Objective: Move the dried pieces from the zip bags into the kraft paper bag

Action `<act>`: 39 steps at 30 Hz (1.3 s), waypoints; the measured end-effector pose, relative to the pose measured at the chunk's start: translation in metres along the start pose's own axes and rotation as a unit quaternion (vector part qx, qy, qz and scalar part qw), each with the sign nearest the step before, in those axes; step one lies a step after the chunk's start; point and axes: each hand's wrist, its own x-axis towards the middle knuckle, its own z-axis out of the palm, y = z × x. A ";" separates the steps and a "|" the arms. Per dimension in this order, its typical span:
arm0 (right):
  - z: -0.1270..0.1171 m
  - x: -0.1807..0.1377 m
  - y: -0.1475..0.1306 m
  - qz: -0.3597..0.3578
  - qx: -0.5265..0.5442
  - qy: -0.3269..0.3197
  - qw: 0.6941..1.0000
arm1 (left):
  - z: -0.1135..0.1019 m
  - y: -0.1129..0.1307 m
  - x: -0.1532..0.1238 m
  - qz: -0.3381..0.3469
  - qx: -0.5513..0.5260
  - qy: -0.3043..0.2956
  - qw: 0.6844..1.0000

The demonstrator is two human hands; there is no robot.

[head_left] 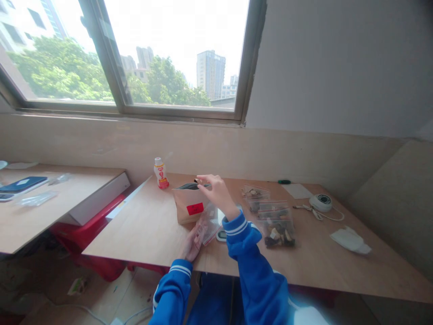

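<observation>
Left sleeve (172, 291), 7 o'clock: was bright blue; fabric creased. Left cuff (181, 266) carried thin white bands. White edging (155, 299) ran along sleeve's 9 o'clock side.
Right sleeve (257, 271), 5 o'clock: was same blue, loose, folded. Right cuff (236, 225) carried matching white bands.
Trousers (218, 300), 6 o'clock: were darker blue.
Pale patch (308, 316), 5 o'clock, bottom edge: was blurred, material unclear.
Left hand (192, 243), right hand (219, 193): were bare.

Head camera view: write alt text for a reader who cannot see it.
A person's right hand is at the open top of a tan pouch with a red label, while the left hand holds a clear plastic bag. Filled zip bags lie to the right on a wooden table; a bottle stands at the back left.
</observation>
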 end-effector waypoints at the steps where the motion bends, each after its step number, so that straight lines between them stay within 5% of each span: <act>1: 0.005 0.001 0.002 -0.007 -0.010 -0.007 1.000 | 0.000 0.000 -0.001 0.003 -0.001 0.003 1.000; 6: 0.005 -0.043 0.022 0.044 -0.016 0.091 0.995 | 0.002 0.001 -0.002 0.008 0.010 -0.008 1.000; 11: 0.011 -0.105 0.069 0.193 -0.032 0.219 0.956 | 0.000 0.000 0.000 0.014 0.043 -0.017 0.999; 16: 0.028 -0.129 0.101 0.341 0.144 0.130 0.920 | 0.003 -0.009 -0.012 0.024 0.096 -0.047 0.994; 23: 0.000 -0.130 0.095 0.330 0.247 0.134 0.901 | 0.003 0.021 -0.039 0.062 0.279 -0.043 0.957; 26: -0.004 -0.129 0.090 0.323 0.232 0.156 0.904 | 0.010 0.044 -0.051 0.104 0.390 -0.056 0.913; 33: 0.007 -0.134 0.074 0.332 0.206 0.091 0.916 | 0.041 0.038 -0.079 0.127 0.399 -0.041 0.907; 39: -0.064 -0.159 0.132 0.274 0.007 0.188 0.943 | -0.013 0.077 -0.102 0.227 0.385 0.143 0.883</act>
